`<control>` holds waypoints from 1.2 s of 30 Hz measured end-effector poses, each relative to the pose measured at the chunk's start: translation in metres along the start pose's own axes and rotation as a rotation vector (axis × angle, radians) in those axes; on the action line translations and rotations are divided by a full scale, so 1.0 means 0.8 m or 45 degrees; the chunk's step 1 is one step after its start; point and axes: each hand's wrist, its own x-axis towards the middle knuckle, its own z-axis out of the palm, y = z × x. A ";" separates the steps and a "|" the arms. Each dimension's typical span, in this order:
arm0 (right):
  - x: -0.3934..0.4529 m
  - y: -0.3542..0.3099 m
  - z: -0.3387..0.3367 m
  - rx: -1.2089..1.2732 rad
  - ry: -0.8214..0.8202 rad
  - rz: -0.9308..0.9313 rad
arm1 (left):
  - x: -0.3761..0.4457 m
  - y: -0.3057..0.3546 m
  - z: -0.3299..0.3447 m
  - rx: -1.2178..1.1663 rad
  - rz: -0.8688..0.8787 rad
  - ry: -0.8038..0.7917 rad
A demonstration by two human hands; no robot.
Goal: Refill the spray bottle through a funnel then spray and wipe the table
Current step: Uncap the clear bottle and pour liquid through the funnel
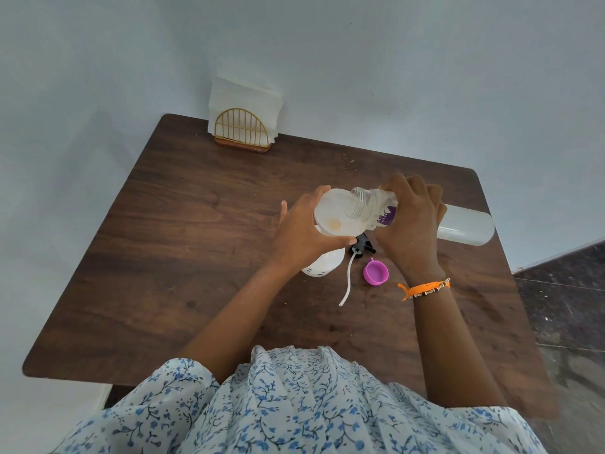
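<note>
Dark wood table [183, 244] set against pale wall. Left hand [302, 232] reaching in, fingers and thumb curled round white funnel [337, 213], steadying it on top of spray bottle [322, 262] at table centre. Right hand [409, 224] wrapped round tipped refill bottle [379, 208], threaded mouth lying over funnel bowl. Orange bracelet [425, 288] on right wrist. Just right of spray bottle: black sprayer head [361, 245] with trailing white tube, purple cap [375, 272] beside it. Spray bottle mostly hidden under left hand and funnel; liquid level not discernible. Far end of refill bottle behind right hand. Napkin holder [242, 132] well beyond spray bottle, at far edge.
</note>
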 end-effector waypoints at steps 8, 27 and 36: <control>0.000 0.000 -0.001 -0.001 0.001 0.002 | -0.001 0.002 0.000 -0.001 -0.008 -0.002; 0.000 0.000 -0.001 -0.002 0.005 -0.006 | -0.002 0.003 -0.001 0.001 -0.014 -0.004; 0.000 0.000 -0.002 -0.018 -0.010 -0.004 | -0.001 0.003 0.000 0.003 -0.013 0.001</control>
